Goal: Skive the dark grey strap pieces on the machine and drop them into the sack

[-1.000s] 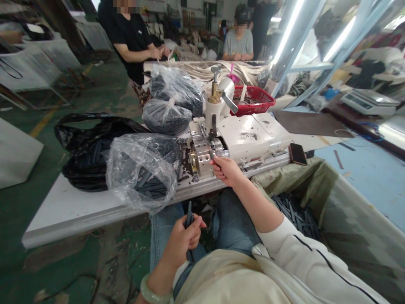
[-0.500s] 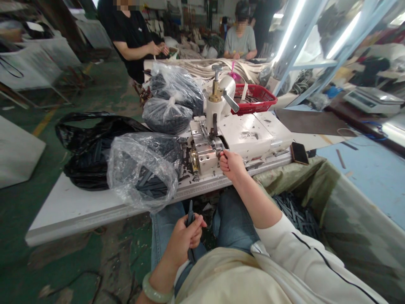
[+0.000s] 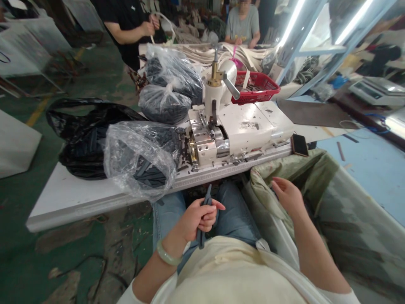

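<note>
My left hand (image 3: 202,217) is closed around a few dark grey strips (image 3: 208,195) above my lap, their ends sticking out past the fingers. Over the near side of a bin lined with greenish cloth (image 3: 265,175), my right hand (image 3: 288,197) has its fingers curled together. Whatever its fingertips pinch, if anything, is too hidden to name. A white bench machine (image 3: 253,126), like a skiving machine, stands in front of me, with a shiny metal head (image 3: 206,143) and dark scraps around it. Neither hand touches it.
Left of the machine sit an open clear bag (image 3: 120,169) and a black bag (image 3: 69,158) of dark strips. Tied bags (image 3: 166,103) and a red basket (image 3: 268,90) are behind. A phone (image 3: 299,145) lies at the right. Two people work across the table.
My right hand has left the machine's front and moved right and towards me, over the bin. The left hand with the strips has shifted right and slightly up in view.
</note>
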Motion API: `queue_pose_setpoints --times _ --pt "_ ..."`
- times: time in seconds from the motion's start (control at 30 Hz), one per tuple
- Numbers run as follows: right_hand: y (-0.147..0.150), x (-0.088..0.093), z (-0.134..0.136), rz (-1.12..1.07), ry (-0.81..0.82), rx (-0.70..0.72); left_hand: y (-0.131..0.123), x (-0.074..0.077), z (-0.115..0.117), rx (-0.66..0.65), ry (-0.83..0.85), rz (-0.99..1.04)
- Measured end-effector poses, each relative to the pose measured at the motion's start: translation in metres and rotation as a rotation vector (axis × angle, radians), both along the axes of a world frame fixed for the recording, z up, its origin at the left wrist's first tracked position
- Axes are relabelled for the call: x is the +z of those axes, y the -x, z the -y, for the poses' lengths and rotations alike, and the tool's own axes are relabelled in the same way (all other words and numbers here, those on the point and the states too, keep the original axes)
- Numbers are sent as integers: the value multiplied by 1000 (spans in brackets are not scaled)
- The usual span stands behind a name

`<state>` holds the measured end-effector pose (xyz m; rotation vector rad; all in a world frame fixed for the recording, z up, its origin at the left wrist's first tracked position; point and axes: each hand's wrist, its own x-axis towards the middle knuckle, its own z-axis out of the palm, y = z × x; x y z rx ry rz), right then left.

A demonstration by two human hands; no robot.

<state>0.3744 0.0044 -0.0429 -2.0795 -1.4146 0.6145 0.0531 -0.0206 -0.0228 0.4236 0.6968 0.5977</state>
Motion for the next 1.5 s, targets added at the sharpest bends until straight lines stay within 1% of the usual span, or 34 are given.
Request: queue_pose_setpoints --times 0.07,0.1,0.13,0.17,0.2,0.23,0.3,0.37,0.4,0.5,0.57,0.6,0.73,0.83,0.93,1.03,1.1,1.17,1.23,1.3,1.43,1.5 --pt "53 10 1 -546 68 283 -9 2 -1 -86 3 -25" --pt "82 14 0 -755 115 399 -12 3 0 -119 5 -39" --pt "108 17 0 -912 177 493 -14 5 1 -140 9 -49" --pt "132 19 -1 -1029 232 545 -15 7 3 -152 14 -55" --pt "150 20 -1 -1113 259 553 -14 8 5 -152 19 -59" --pt "163 20 -3 -1175 251 517 -12 9 7 -143 24 -64" --pt "175 20 -7 -1271 151 365 -2 10 12 -119 30 -80" --pt "173 22 -15 -1357 46 228 12 8 16 -96 33 -98" --pt "170 23 -18 -1399 29 198 19 6 18 -75 34 -105" --pt "161 28 -25 -1478 50 192 34 3 19 54 16 -115" --pt "159 29 -24 -1488 58 202 35 4 17 144 -14 -124" --pt "160 30 -23 -1483 56 207 33 5 16 164 -32 -128" --pt "160 28 -17 -1454 64 239 19 12 12 150 -121 -203" --pt "157 26 -14 -1509 106 297 11 13 12 182 -171 -277" --pt "156 22 -8 -1592 147 417 9 12 13 222 -190 -311" --pt "159 15 -3 -1592 166 537 10 10 16 256 -200 -345" --pt "161 11 -1 -1598 151 593 11 10 17 264 -177 -334" --pt "162 8 -2 -1617 121 641 12 10 17 222 -116 -273" --pt "162 6 -3 -1620 93 694 13 11 17 149 -53 -205" --pt "162 5 -4 -1611 79 741 14 11 18 117 -34 -179" --pt "161 0 -3 -1540 84 795 13 10 18 218 -125 -251" --pt "162 -3 -3 -1497 67 803 13 11 18 246 -166 -287"
